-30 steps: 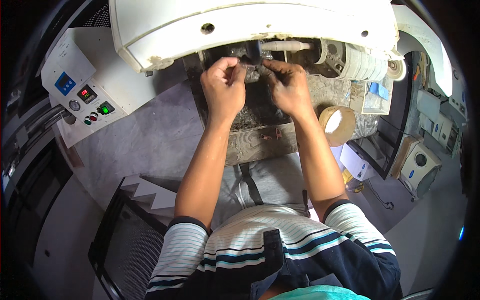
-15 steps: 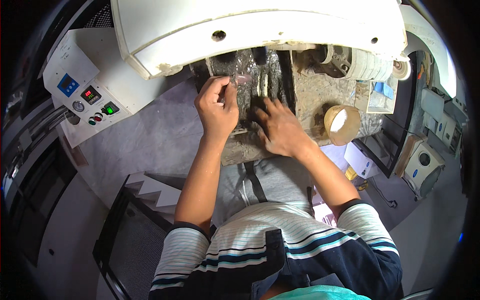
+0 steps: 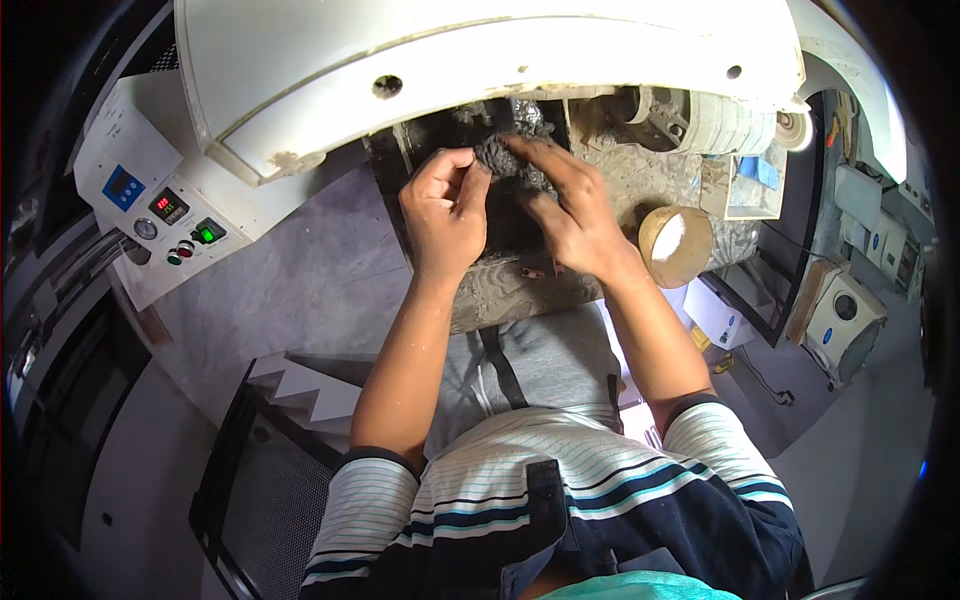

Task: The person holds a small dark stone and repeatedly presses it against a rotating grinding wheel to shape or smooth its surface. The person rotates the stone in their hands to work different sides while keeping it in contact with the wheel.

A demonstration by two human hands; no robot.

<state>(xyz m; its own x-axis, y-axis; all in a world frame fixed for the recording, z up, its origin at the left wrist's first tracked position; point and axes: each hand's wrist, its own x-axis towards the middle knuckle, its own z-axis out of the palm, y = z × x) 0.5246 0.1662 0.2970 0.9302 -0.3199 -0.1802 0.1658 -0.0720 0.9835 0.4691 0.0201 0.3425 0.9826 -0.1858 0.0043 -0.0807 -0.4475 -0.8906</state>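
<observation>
While the big white machine cover (image 3: 480, 70) hangs over the dirty counter (image 3: 520, 285), I hold my two hands under its edge. To my left stands a white control panel (image 3: 150, 205); a roll of tape (image 3: 675, 243) lies at my right. My left hand (image 3: 445, 215) and right hand (image 3: 570, 215) both pinch a small dark rough lump (image 3: 497, 155), each grip closed on it.
</observation>
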